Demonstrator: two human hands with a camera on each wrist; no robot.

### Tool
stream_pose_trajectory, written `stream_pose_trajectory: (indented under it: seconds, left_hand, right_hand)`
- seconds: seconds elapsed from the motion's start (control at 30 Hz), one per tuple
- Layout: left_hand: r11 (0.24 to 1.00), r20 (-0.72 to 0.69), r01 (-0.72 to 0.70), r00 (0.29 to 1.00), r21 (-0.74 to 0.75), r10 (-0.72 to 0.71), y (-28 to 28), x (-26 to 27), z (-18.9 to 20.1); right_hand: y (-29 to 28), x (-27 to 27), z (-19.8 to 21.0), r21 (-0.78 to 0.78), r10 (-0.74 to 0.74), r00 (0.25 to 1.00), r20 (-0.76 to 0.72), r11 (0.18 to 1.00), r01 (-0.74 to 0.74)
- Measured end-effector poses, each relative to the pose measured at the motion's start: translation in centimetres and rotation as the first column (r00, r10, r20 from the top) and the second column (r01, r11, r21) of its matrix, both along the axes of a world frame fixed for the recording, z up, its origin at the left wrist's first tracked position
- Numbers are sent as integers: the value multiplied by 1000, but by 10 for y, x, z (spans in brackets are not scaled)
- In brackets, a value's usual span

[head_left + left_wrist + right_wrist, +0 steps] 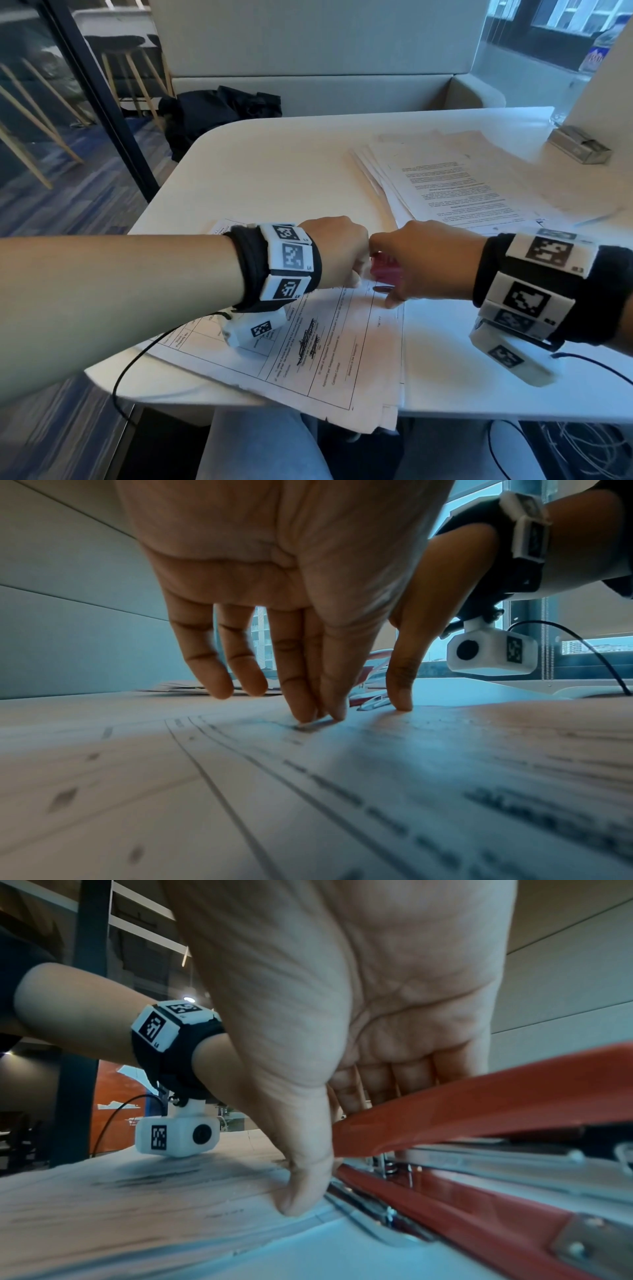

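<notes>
A red stapler sits at the top edge of a stack of printed forms on a white table. My right hand covers it. In the right wrist view the fingers lie curled over the stapler's raised red top arm, and the thumb presses the paper beside the metal base. My left hand is close to the left of it. Its thumb and first two fingers pinch a small thin thing, perhaps a staple, on the top sheet.
A second, fanned stack of printed pages lies at the back right. A small metal box stands beyond it. A black bag sits on the bench behind the table. Black cables hang over the near edge.
</notes>
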State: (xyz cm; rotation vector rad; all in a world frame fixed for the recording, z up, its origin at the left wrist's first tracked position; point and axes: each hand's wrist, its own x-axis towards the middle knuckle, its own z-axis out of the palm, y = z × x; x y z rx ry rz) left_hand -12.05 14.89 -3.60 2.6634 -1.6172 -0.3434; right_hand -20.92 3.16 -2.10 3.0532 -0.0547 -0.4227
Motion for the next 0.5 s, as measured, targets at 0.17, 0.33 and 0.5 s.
stream_pose_trajectory:
  seconds: [0.17,0.33,0.5]
  left_hand:
    - [999,99,43,994,-20,-41,4,0,-4]
    - [994,-38,-90,995,-56,88,39,24,-6]
    - [932,-227,-345,922,-110,314,100,59,-7]
  right_hand:
    - [-2,-1,-1,-21,-1,1000,-10,1000,1]
    - [-1,-2,2,-36,-10,999,-40,999,9]
    - [-1,-5,9,-65,-40,996,-75,997,35]
